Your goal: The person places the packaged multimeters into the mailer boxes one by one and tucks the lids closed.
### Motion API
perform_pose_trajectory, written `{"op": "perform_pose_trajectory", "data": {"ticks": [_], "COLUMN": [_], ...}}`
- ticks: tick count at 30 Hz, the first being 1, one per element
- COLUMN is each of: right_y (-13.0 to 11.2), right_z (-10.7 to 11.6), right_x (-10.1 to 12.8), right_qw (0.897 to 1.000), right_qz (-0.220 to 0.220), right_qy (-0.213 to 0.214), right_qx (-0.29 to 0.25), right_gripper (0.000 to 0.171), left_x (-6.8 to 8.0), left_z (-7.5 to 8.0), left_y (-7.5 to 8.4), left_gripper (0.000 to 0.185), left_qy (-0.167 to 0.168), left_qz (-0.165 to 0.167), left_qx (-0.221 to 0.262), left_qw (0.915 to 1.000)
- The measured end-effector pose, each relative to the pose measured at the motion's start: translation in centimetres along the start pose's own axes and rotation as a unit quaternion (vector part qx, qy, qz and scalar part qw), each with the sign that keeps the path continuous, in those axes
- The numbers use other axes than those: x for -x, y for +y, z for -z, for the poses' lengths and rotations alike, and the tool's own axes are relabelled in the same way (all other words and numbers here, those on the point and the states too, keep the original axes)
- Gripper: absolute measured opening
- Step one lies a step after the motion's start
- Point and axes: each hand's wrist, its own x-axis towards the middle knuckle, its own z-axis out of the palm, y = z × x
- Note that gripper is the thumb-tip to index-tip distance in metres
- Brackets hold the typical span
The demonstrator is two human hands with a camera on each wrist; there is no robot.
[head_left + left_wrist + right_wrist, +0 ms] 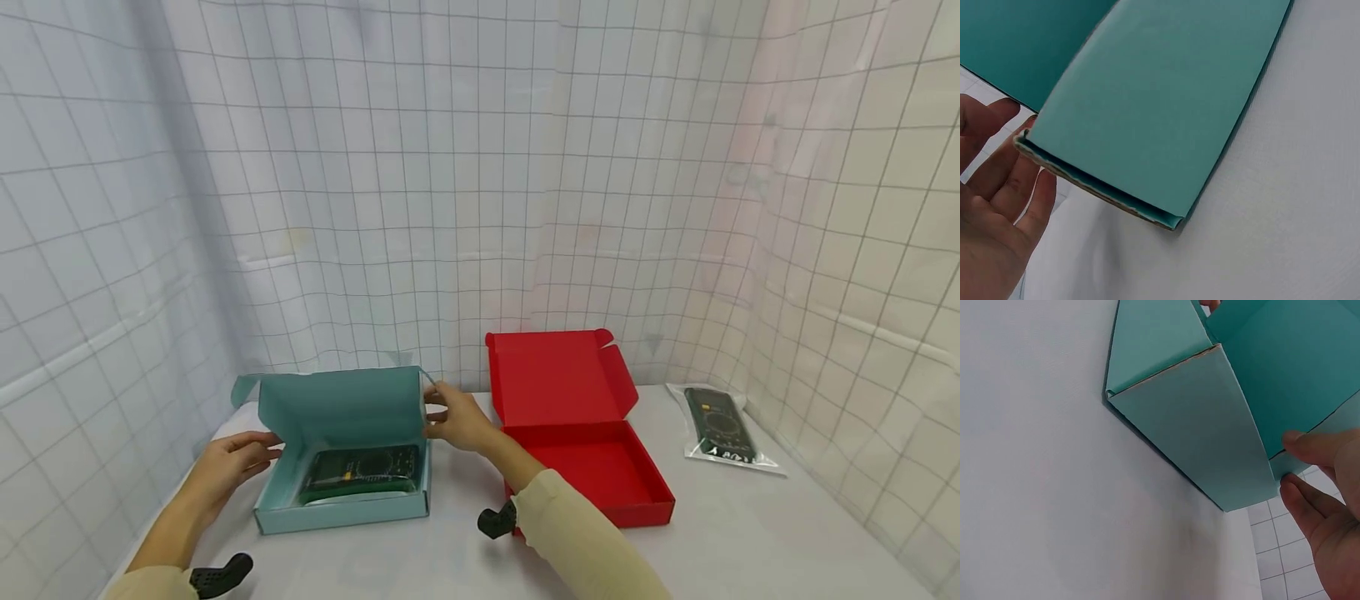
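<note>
An open teal cardboard box (341, 512) stands on the white table with its lid (337, 408) upright. Inside it lies a dark green meter (360, 475). My left hand (266, 454) sits at the box's left wall with relaxed fingers; in the left wrist view its fingers (1013, 178) touch the corner of the teal box (1160, 106). My right hand (438, 412) pinches the lid's right side flap. The right wrist view shows the thumb (1313, 447) and a finger on that flap's edge of the teal box (1191, 425).
An open red box (592, 475) with a raised lid stands right of the teal one, just behind my right forearm. A second dark meter in a clear bag (720, 429) lies at the far right. Gridded white cloth walls enclose the table (750, 542).
</note>
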Motion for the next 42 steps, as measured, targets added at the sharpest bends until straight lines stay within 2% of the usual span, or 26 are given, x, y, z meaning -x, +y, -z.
{"op": "perform_pose_trajectory", "data": {"ticks": [4,9,17,20,25,27,32,37,42], "right_y": [0.1,0.0,0.1,0.2,-0.1,-0.3,-0.5,-0.4,-0.6], "right_z": [-0.1,0.2,1.3,1.5,1.6,1.6,1.7,1.7,1.8], "right_x": [0.3,0.6,1.0,1.2,1.4,1.5,1.5,1.6,1.9], "right_qw": [1.000,0.999,0.994,0.993,0.988,0.986,0.984,0.982,0.980], "right_qz": [-0.001,-0.017,-0.048,-0.060,-0.077,-0.076,-0.071,-0.078,-0.087], "right_qy": [-0.006,-0.018,-0.029,-0.030,-0.030,-0.030,-0.037,-0.046,-0.054], "right_qx": [-0.001,-0.037,-0.091,-0.096,-0.129,-0.147,-0.159,-0.169,-0.173], "right_gripper": [0.048,0.051,0.049,0.050,0.052,0.049,0.043,0.042,0.045], "left_x": [0.3,0.6,0.3,0.4,0.7,0.8,1.0,1.0,1.1], "left_z": [-0.1,-0.2,-0.2,-0.1,0.1,0.1,0.1,0.0,0.2], "left_y": [0.0,0.0,0.2,0.1,-0.1,0.0,0.2,0.1,-0.1], "left_gripper": [0.038,0.045,0.069,0.063,0.035,0.030,0.032,0.035,0.035], "left_qy": [-0.006,-0.011,-0.039,-0.041,-0.056,-0.063,-0.068,-0.062,-0.078], "left_qz": [0.011,0.019,0.018,0.012,0.001,-0.004,-0.019,-0.019,-0.034], "left_qx": [0.005,0.018,0.028,0.056,0.114,0.131,0.151,0.157,0.181], "left_qw": [0.9999,0.9996,0.9987,0.9975,0.9919,0.9894,0.9861,0.9855,0.9797]}}
